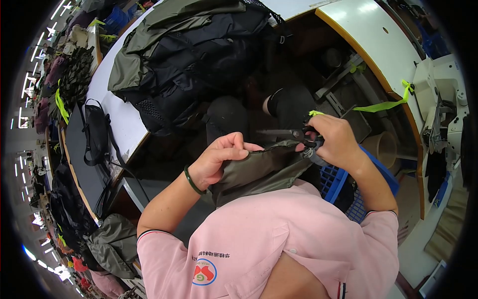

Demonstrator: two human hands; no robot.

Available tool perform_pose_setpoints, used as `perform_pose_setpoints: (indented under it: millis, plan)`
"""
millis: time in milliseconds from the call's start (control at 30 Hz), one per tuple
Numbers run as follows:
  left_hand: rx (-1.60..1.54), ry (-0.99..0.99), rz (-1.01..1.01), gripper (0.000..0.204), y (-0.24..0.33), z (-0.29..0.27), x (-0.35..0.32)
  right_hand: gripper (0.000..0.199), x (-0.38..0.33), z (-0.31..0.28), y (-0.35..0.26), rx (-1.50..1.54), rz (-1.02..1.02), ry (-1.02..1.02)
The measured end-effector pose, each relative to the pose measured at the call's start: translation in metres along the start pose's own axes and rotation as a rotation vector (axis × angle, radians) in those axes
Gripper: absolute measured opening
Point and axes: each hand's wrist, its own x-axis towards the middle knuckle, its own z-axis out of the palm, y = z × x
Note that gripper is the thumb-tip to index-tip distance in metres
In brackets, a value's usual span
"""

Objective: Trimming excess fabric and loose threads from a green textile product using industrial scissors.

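My left hand [219, 158] pinches the upper edge of an olive-green fabric piece [259, 172], thumb on top. The fabric hangs over my lap, its dark-trimmed edge stretched between my hands. In my right hand [336, 137] is a pair of dark scissors [284, 133], fingers through the handles. The blades point left just above the fabric edge; whether they touch it I cannot tell. A bright yellow-green strip is tied to one handle. Right-hand fingertips also rest by the fabric's right end.
A heap of black and olive bags [199, 55] covers the white table ahead. On the left lies a black pouch with straps [95, 130]. A blue plastic basket [334, 180] stands by my right side. Farther right are a white sewing machine [450, 94] and a yellow-green ribbon [381, 106].
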Motion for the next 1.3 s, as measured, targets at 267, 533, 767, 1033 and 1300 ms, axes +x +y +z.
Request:
perform_pose_setpoints:
  millis: [267, 533, 767, 1033, 1300]
  plan:
    - [0.244, -0.043, 0.051, 0.013, 0.001, 0.014, 0.013, 0.026, 0.02, 0.032, -0.029, 0.815, 0.213, -0.191]
    - [0.445, -0.029, 0.065, 0.023, 0.016, 0.006, 0.0, 0.023, 0.013, 0.035, -0.019, 1.063, 0.398, -0.243]
    - [0.32, 0.028, 0.07, 0.027, 0.005, 0.002, 0.004, 0.033, 0.008, 0.024, -0.015, 0.634, 0.28, -0.154]
    - [0.313, 0.09, 0.137, 0.032, 0.0, 0.004, 0.003, 0.055, -0.001, 0.005, -0.005, 0.119, 0.049, -0.173]
    - [0.372, 0.106, 0.153, 0.035, -0.001, 0.011, 0.001, 0.053, 0.003, 0.005, -0.011, 0.125, 0.078, -0.309]
